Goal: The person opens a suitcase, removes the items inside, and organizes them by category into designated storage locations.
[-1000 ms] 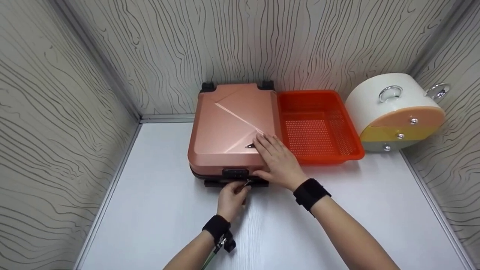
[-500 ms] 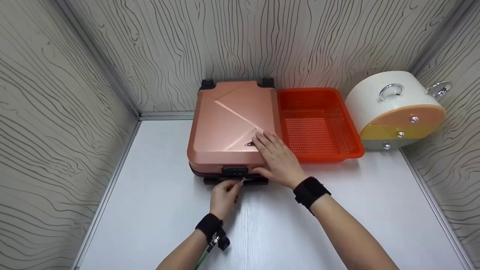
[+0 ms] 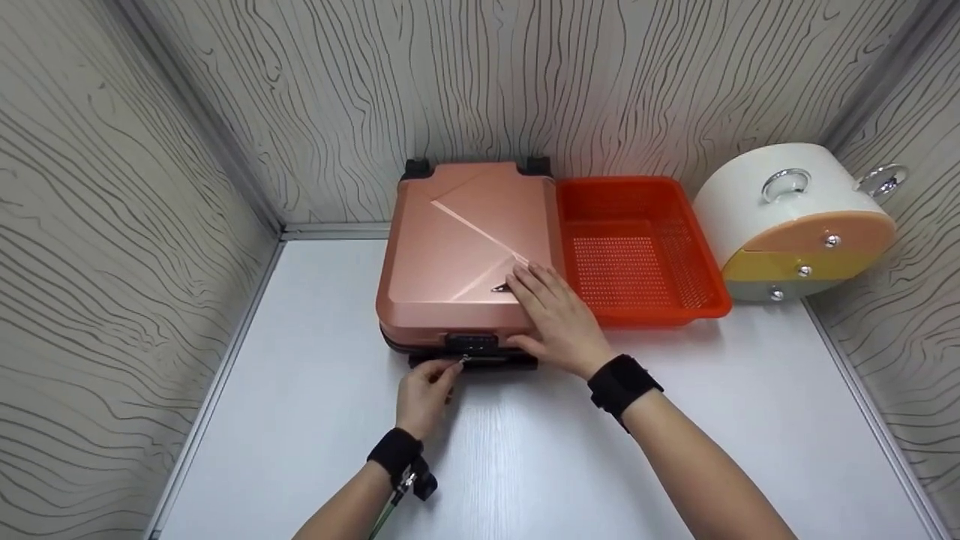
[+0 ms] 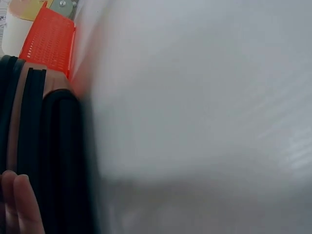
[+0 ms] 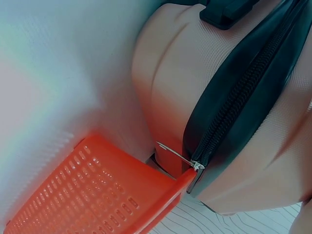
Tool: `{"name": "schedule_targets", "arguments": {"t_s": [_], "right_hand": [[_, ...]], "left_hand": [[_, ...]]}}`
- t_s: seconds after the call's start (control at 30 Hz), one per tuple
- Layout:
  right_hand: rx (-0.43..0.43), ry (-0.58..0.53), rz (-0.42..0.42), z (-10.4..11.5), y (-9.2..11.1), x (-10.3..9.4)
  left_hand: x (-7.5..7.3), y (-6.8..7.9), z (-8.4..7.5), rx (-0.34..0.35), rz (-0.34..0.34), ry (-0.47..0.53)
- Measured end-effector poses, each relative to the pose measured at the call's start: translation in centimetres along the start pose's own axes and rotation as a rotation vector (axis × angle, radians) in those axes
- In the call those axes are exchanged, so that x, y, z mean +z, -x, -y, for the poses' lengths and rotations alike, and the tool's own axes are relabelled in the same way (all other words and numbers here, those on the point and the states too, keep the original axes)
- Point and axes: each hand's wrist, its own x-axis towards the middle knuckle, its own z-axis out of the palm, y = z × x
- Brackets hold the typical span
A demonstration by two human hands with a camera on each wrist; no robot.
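A rose-gold hard-shell suitcase [image 3: 465, 240] lies flat with its black lock [image 3: 471, 342] toward me. My left hand [image 3: 421, 397] pinches a small metal zipper pull [image 3: 464, 359] between thumb and finger at the front edge, just below the lock. In the left wrist view only the fingers [image 4: 24, 207] show, beside the dark front side. My right hand [image 3: 559, 319] rests with straight fingers on the lid's front right corner, partly over a small shiny emblem [image 3: 500, 288]. Another metal zipper slider [image 5: 196, 166] sits on the black zipper [image 5: 239, 92] along the side, close to the basket.
An orange-red perforated plastic basket [image 3: 637, 319] stands against the suitcase's right side. Farther right is a white rounded drawer box [image 3: 757, 176] with three coloured drawers and metal handles. Patterned walls [image 3: 487, 75] enclose the white table [image 3: 315, 337] at the back and sides.
My left hand has slid left along the suitcase's front edge with the zipper pull, from right of the lock to just below it. My right hand stays on the lid.
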Motion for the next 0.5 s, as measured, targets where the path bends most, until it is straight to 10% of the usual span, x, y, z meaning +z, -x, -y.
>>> {"name": "schedule_targets", "arguments": {"t_s": [0.5], "right_hand": [[-0.002,-0.027,-0.012,0.0,0.0,0.2]], "left_hand": [[-4.6,-0.5,1.5,-0.073,-0.085,-0.024]]}}
